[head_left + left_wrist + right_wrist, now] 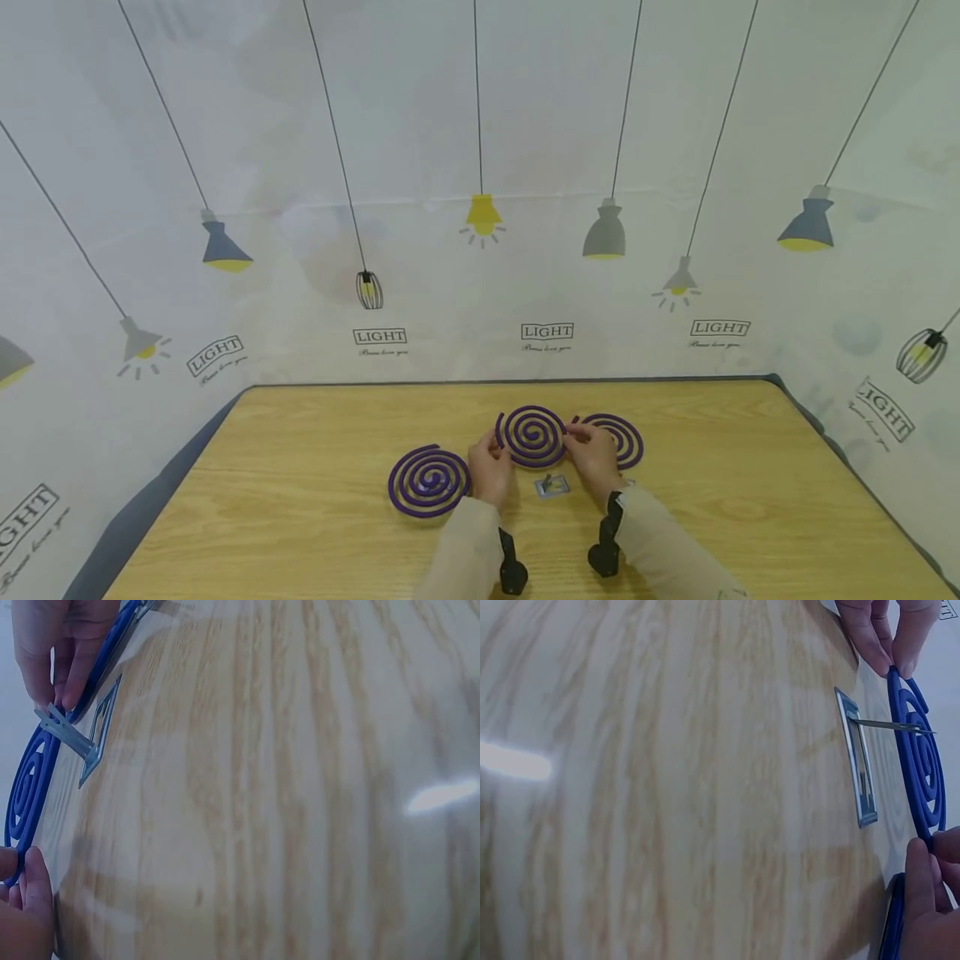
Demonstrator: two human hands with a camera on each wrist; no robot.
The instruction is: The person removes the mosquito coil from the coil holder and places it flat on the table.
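A purple mosquito coil (533, 436), blue in the wrist views, is held by its two opposite edges. My left hand (491, 468) pinches its left edge between thumb and fingers, and my right hand (595, 457) pinches its right edge. Just in front of the held coil lies a small metal coil stand (552, 486). From its flat frame rises a bent prong (885, 724), which overlaps the coil in the right wrist view. Both hands are close over the far half of the table.
A second coil (429, 481) sits left of my left hand. Partly hidden behind my right hand is a third coil (628, 440). The wooden table (300, 533) ends at a wall covering (420, 250) printed with lamps.
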